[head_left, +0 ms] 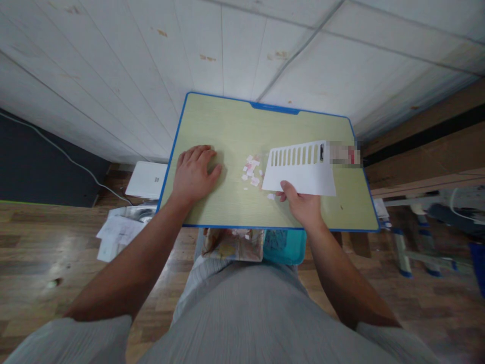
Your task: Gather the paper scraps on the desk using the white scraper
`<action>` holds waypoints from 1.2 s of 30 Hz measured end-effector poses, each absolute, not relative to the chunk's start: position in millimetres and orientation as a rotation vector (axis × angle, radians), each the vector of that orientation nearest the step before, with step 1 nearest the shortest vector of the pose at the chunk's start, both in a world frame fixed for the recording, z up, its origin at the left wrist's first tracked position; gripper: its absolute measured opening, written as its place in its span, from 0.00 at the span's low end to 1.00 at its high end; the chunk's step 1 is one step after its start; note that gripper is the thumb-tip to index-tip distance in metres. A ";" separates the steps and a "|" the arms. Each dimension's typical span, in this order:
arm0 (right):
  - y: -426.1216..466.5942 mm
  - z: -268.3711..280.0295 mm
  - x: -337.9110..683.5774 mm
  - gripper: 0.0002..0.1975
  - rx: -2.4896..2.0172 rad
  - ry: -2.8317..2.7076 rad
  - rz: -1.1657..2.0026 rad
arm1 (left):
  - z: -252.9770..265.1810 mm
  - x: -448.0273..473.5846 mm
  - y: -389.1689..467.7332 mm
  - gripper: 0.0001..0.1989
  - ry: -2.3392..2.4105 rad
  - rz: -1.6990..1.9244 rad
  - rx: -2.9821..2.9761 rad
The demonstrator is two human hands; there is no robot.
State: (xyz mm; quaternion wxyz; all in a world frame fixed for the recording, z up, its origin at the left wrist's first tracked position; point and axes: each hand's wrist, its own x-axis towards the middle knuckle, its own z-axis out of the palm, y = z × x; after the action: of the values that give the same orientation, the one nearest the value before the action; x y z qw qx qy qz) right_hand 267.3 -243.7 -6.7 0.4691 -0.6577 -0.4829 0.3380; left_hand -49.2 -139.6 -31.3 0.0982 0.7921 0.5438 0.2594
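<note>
My left hand (195, 171) rests palm down on the left side of the light-coloured desk (223, 119), its fingers stretched out with nothing in them. At the near edge of a white sheet of card (303, 181), my right hand (302, 202) has its thumb on top and its fingers partly hidden below. A row of several long slots is cut through the card, with a dark mark or hole at the right end of the row. Between the hands lies a loose cluster of small white and pinkish paper scraps (251, 167). One scrap (271, 196) is close to my right fingertips.
Under the desk's front edge are a patterned open bag or box (232, 246) with scraps in it and a teal tray (299, 247). A pale panelled wall (182, 45) stands behind. Papers (119, 230) and a white box (146, 179) sit left; brown cardboard (428, 146) stands right.
</note>
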 end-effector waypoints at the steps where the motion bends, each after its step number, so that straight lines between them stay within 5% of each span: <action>1: -247.1 -5.6 268.2 0.25 -1.609 -1.202 0.850 | -31.2 -48.9 -139.7 0.22 1.608 0.771 2.343; 13: -286.8 -1.5 261.8 0.31 -1.582 -1.353 0.972 | -33.1 -48.8 -138.8 0.22 1.599 0.769 2.343; 20: -299.8 5.2 262.6 0.25 -1.521 -1.295 1.174 | -31.7 -48.5 -139.4 0.22 1.601 0.760 2.346; 36: -298.4 1.1 270.2 0.26 -1.557 -1.243 1.038 | -32.2 -48.5 -139.5 0.23 1.603 0.762 2.335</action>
State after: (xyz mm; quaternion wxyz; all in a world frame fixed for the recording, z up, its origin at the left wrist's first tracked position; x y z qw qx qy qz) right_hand 270.2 -298.4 1.1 0.4329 -0.6247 -0.4988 0.4166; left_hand -48.5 -139.5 -32.2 0.1043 0.7917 0.5436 0.2583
